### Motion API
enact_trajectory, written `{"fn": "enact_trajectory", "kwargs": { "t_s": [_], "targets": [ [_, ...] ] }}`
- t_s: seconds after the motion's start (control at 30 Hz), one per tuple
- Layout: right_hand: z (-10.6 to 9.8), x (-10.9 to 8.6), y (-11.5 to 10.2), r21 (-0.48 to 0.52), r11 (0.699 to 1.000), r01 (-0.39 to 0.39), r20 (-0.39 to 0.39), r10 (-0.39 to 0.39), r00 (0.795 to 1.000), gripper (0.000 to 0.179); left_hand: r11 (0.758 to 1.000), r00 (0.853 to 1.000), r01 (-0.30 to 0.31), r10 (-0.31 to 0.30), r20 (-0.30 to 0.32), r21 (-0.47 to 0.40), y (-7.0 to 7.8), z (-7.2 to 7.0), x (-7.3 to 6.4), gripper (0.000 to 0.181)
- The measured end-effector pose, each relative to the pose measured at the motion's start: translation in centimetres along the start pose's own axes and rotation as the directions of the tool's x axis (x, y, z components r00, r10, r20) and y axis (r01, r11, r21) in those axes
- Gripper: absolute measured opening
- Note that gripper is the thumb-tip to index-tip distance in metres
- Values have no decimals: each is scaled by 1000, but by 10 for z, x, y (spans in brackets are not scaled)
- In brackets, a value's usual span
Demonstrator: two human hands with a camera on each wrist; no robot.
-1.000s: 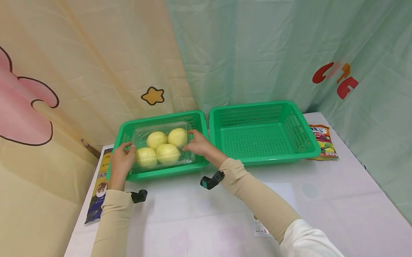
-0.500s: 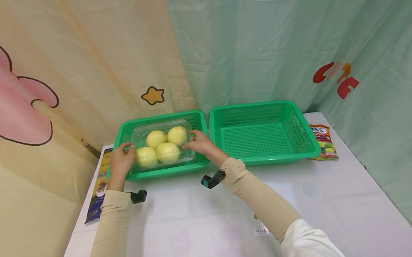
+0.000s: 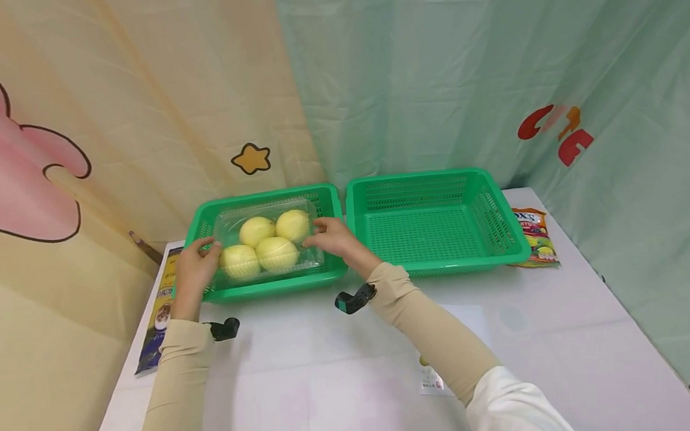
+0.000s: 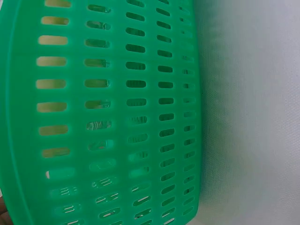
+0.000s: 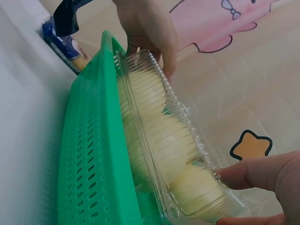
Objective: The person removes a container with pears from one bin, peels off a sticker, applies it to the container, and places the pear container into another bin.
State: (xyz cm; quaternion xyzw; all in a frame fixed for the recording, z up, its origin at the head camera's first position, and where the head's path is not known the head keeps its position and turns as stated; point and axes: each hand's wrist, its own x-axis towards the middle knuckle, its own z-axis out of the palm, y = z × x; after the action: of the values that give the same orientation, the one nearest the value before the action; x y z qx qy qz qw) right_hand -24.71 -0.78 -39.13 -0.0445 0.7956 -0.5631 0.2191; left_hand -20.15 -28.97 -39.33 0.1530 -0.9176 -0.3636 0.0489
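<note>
A clear plastic clamshell box (image 3: pixel 291 265) holds several pale yellow round fruits (image 3: pixel 257 232); their exact kind I cannot tell. It lies within the left green basket (image 3: pixel 284 285), tilted, with its lid rising past the rim in the right wrist view. My left hand (image 3: pixel 195 270) grips the box's left end, thumb towards the fruit. At the opposite end, my right hand (image 5: pixel 276 183) pinches the box between thumb and a finger. In the left wrist view the basket's slotted wall hides most of the box, and only a bit of finger shows.
A second green basket (image 3: pixel 422 234) stands right beside the first, with nothing in it. A blue and yellow packet (image 3: pixel 157 323) lies left, and a colourful snack bag (image 3: pixel 536 238) lies right. A printed sheet (image 3: pixel 432 380) is partly under the right forearm. Curtains back the table.
The box has risen very slightly, mostly at its right end, with both hands still gripping it. The head view has shifted a little to the right.
</note>
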Motion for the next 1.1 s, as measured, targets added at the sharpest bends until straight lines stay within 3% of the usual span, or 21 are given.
{"fn": "enact_trajectory", "kwargs": {
  "t_s": [0.3, 0.7, 1.1],
  "targets": [
    [-6, -4, -3, -11, 1000, -13, -16, 13, 1000, 69, 990, 997, 54, -45, 70, -131, 1, -1, 2, 58],
    [-8, -8, -4, 15, 1000, -13, -4, 13, 1000, 70, 977, 994, 70, -51, 99, -203, 0, -3, 0, 62],
    [-12, -8, -5, 118, 993, 12, -16, -10, 1000, 72, 975, 988, 120, -98, 122, -189, 2, -3, 1, 66]
  ]
}}
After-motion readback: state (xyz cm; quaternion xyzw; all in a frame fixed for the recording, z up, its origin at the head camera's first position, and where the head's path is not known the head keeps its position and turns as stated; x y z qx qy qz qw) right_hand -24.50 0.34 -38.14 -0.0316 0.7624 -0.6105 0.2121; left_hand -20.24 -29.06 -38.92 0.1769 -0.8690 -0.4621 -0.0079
